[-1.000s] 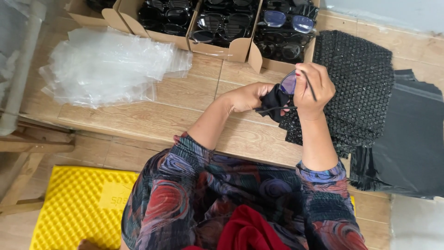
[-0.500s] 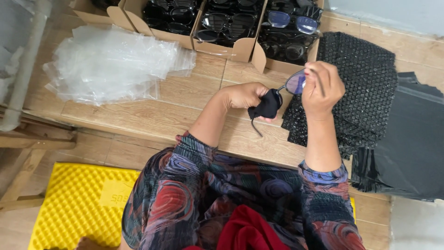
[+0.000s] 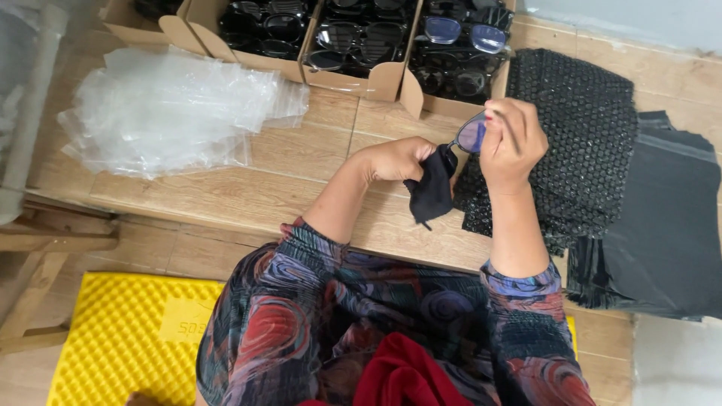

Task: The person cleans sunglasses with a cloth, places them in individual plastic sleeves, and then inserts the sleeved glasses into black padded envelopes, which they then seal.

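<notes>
While the left hand (image 3: pixel 395 159) pinches a black cloth (image 3: pixel 432 192) at the lens, the right hand (image 3: pixel 511 135) grips the glasses (image 3: pixel 470 137) at 1 o'clock over the table (image 3: pixel 226 195) — wipe lightly, supporting the frame, not the lens.

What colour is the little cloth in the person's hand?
Black. The cloth hangs from the left hand, seen best in the head view.

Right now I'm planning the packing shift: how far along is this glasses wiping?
Done: no finished pairs show. In hand: the right hand holds one pair of glasses while the left hand holds a black cloth by it. Left: boxes full of glasses, plus unused clear bags and black bubble wrap.
</notes>
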